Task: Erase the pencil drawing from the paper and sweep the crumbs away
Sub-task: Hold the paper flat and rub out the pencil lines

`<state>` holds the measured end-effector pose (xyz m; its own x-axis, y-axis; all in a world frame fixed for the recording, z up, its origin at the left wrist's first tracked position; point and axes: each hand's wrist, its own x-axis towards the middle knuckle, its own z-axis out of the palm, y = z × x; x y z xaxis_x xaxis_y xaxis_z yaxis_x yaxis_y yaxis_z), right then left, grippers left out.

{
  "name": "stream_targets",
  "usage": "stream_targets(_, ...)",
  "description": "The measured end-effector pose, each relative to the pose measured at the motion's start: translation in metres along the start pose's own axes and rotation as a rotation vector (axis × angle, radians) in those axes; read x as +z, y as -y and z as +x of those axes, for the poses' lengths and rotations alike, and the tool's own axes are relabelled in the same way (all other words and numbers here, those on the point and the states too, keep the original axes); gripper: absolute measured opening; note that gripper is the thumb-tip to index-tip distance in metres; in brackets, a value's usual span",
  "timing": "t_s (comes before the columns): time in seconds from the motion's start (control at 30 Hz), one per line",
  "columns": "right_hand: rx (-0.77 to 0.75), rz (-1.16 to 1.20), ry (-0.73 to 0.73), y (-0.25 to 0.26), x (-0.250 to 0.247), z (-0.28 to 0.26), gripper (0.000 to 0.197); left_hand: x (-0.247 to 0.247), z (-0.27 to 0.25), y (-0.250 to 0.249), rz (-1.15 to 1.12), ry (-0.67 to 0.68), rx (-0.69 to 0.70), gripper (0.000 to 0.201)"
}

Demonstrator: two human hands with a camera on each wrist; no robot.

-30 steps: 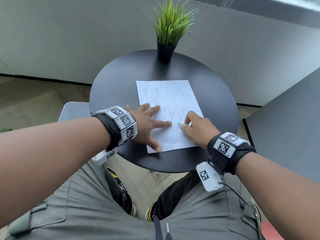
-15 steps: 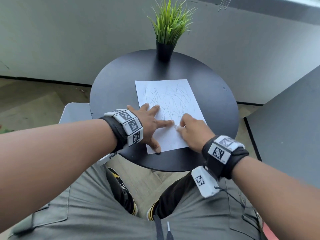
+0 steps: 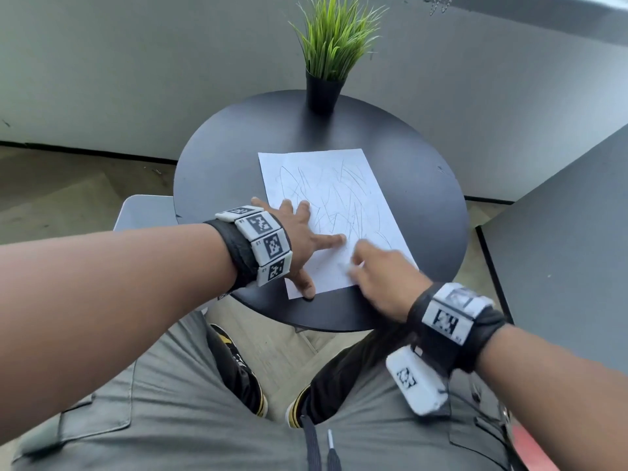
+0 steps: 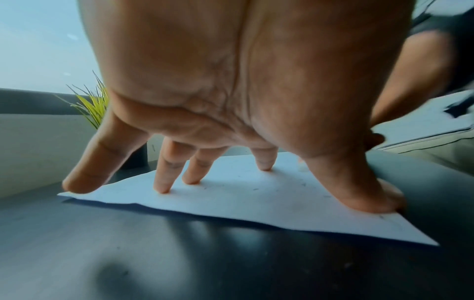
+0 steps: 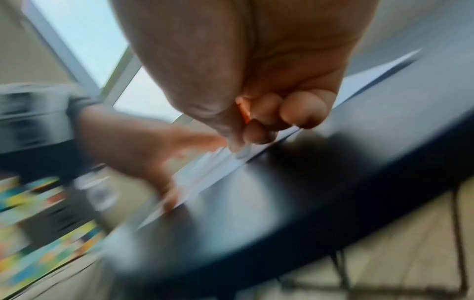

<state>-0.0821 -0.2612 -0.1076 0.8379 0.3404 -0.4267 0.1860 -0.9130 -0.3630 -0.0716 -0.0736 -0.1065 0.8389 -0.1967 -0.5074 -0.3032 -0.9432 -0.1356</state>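
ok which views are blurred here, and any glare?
Head view: mostly sharp, only the right hand is motion-smeared over the paper. Left wrist view: the left hand is fairly crisp, pressing spread fingers on the sheet; soft sheen and finger shadows on the black table. Right wrist view: heavy motion blur throughout, with a bright sheen streak on the tabletop.

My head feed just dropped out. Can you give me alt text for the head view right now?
Left hand, fingers spread, presses a white paper sheet with pencil scribbles onto a round black table; right hand, blurred, grips a small white eraser on the sheet's near part. A green potted plant stands behind.
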Motion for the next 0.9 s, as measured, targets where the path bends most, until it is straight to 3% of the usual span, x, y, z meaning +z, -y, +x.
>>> stream_targets(0.1, 0.084, 0.045, -0.120, -0.009, -0.012, 0.006, 0.023, -0.001, -0.002, -0.002, -0.011, 0.036, -0.047, 0.113)
stream_targets(0.23, -0.114, -0.048, 0.061, 0.014, 0.018, -0.011, 0.017, -0.001, -0.002, -0.002, -0.007, 0.040, -0.075, 0.116)
stream_targets(0.37, 0.091, 0.075, -0.099, -0.018, -0.015, 0.015, 0.022, -0.004, -0.007, -0.005, 0.048, 0.073, -0.090, 0.116)
stream_targets(0.47, 0.100, 0.081, -0.118, -0.029, -0.020, 0.024, 0.022, -0.007, -0.006, -0.004, 0.102, 0.061, -0.082, 0.115)
stream_targets(0.6, 0.082, 0.093, -0.112, -0.029, -0.019, 0.028, 0.021, -0.008, 0.003, -0.002, 0.137, -0.086, 0.093, 0.116)
stream_targets(0.77, 0.063, 0.073, -0.134, -0.019, -0.019, 0.020, 0.020, 0.004, 0.014, 0.004, 0.030, -0.039, 0.213, 0.138)
stream_targets(0.9, -0.139, -0.047, 0.072, 0.008, 0.011, -0.010, 0.020, 0.008, 0.017, 0.005, 0.042, -0.041, 0.208, 0.138)
